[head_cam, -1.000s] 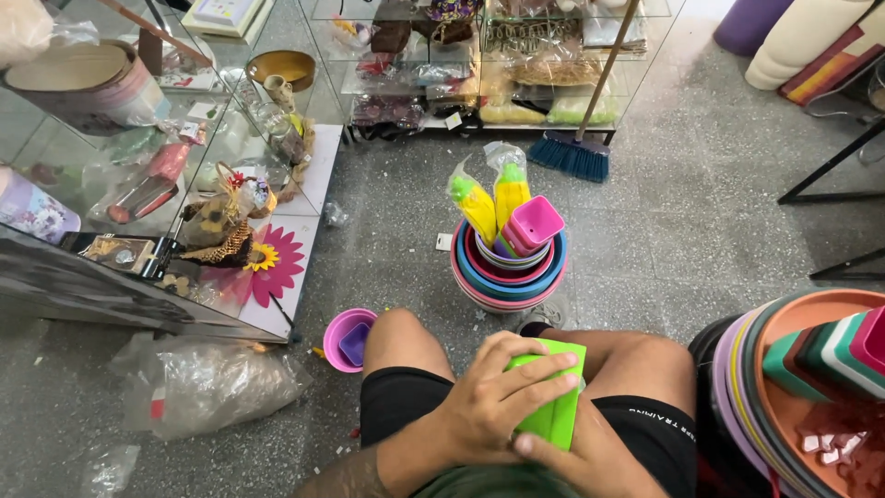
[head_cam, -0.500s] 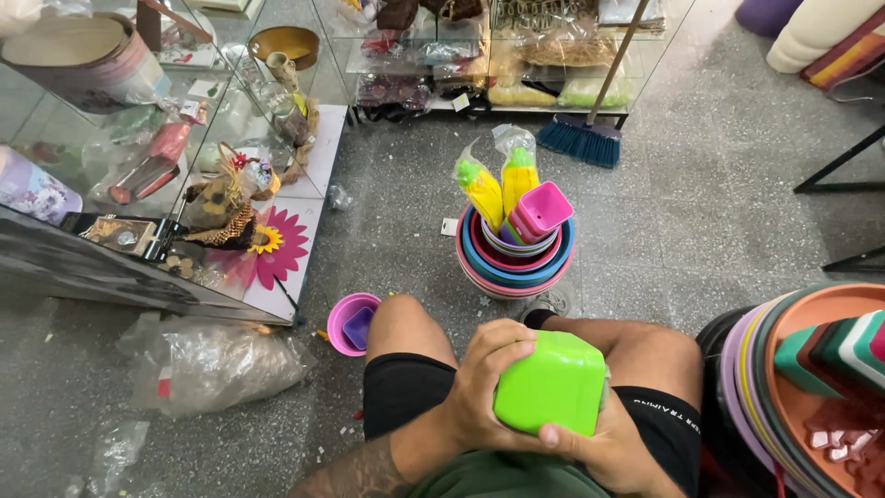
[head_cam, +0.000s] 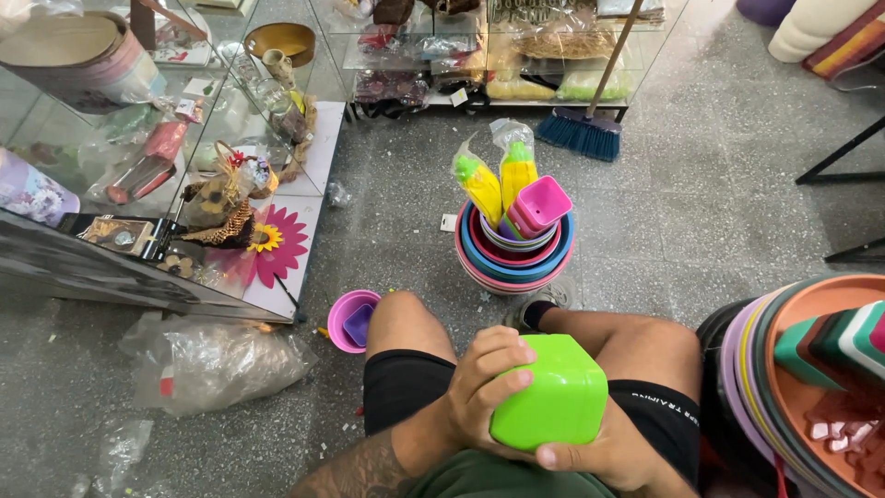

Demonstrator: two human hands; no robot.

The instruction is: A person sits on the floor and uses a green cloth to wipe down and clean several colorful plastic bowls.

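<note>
Both hands clamp a green pot [head_cam: 550, 404] over the lap. Left hand [head_cam: 484, 387] wraps the pot's side from nine o'clock, fingers [head_cam: 505, 355] curled over its top edge and thumb on its face. Right hand [head_cam: 604, 454] cups it from below at five o'clock, thumb [head_cam: 553, 455] pressed against the bottom edge. The pot is square with rounded corners, turned so a flat face looks up at the camera.

At twelve o'clock from the pot, on the floor [head_cam: 701, 212] past the knees, stands a stack of bowls [head_cam: 513, 258] in pink, blue and red. Inside it sit pink pots [head_cam: 540, 205] and two yellow wrapped bundles [head_cam: 498, 180] with green tips, upright. At ten o'clock, just beside the left knee, lies a purple bowl [head_cam: 348, 318] with a small purple pot in it. At three o'clock a second stack of trays [head_cam: 784, 369] holds teal and white pots. At nine o'clock a crumpled plastic bag [head_cam: 217, 361] lies on the floor. Beyond it, at ten to eleven o'clock, a glass cabinet [head_cam: 138, 157] carries trinkets and a pink flower [head_cam: 272, 244]. A broom [head_cam: 583, 129] leans at one o'clock.
</note>
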